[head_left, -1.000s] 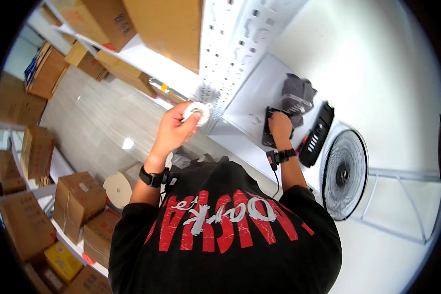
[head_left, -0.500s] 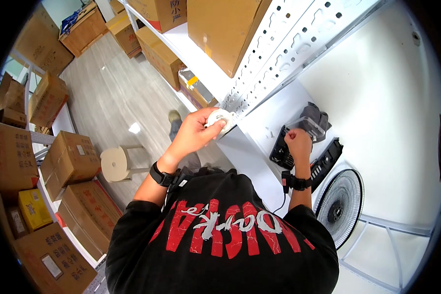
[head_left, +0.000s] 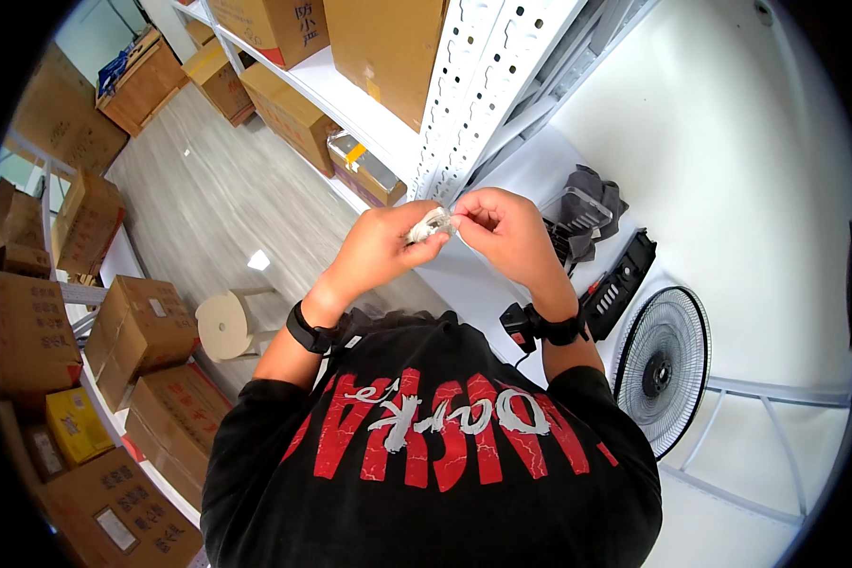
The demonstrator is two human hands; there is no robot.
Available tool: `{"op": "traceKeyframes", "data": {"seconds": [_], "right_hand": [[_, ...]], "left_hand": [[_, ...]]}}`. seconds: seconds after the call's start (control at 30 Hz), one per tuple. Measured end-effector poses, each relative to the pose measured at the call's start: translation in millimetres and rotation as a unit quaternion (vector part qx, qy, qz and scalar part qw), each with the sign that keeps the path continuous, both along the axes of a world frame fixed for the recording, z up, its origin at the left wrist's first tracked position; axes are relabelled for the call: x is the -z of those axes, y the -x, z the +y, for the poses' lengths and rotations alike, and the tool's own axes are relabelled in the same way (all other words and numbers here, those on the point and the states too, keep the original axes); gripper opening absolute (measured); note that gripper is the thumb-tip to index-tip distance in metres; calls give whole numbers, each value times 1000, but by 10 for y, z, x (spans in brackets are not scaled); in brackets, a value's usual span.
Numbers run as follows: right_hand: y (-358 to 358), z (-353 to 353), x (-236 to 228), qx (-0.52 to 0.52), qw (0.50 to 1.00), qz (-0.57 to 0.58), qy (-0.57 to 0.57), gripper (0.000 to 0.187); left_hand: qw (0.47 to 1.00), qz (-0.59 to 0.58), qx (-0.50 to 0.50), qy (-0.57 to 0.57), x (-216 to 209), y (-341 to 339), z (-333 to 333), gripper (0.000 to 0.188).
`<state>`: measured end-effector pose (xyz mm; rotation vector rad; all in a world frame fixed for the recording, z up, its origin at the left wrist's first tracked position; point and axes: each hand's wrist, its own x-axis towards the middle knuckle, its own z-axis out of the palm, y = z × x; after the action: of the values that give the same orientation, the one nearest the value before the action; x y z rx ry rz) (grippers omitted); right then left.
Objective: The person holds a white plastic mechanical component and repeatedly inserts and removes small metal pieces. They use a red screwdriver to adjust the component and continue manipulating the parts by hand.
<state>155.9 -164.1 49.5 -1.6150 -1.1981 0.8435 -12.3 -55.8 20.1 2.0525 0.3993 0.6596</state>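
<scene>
My left hand [head_left: 377, 248] is closed around a small white plastic part [head_left: 430, 225], gripping it between thumb and fingers. Right up against that part, my right hand [head_left: 509, 232] has its thumb and forefinger pinched together. Whatever sits between those fingertips is too small to make out. Behind my right hand a black tray [head_left: 558, 244] shows only in part. Beside it are a dark grey cloth-like bundle [head_left: 585, 210] and a long black slotted plastic piece [head_left: 621, 282] on the white surface.
A round fan with a black wire guard [head_left: 661, 364] stands at the right. A white perforated shelf post [head_left: 459, 104] rises just beyond my hands. Cardboard boxes [head_left: 142, 327] fill shelves on the left and ahead. A cream stool [head_left: 225, 327] stands on the floor.
My right hand has moved from over the black tray, left to the white part. The white part, shown flat and round before, is now turned in my left hand.
</scene>
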Motion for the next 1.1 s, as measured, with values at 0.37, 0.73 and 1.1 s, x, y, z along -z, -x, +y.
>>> {"op": "traceKeyframes", "data": {"seconds": [0.37, 0.73, 1.1], "right_hand": [[174, 91, 106, -15, 998, -14, 62, 8], [406, 142, -76, 9, 999, -6, 49, 8], [866, 61, -195, 38, 997, -45, 57, 11]], "left_hand": [[997, 13, -26, -72, 245, 135, 68, 33], [998, -42, 5, -39, 193, 274, 187, 31], [991, -13, 20, -131, 36, 665, 197, 32]]}}
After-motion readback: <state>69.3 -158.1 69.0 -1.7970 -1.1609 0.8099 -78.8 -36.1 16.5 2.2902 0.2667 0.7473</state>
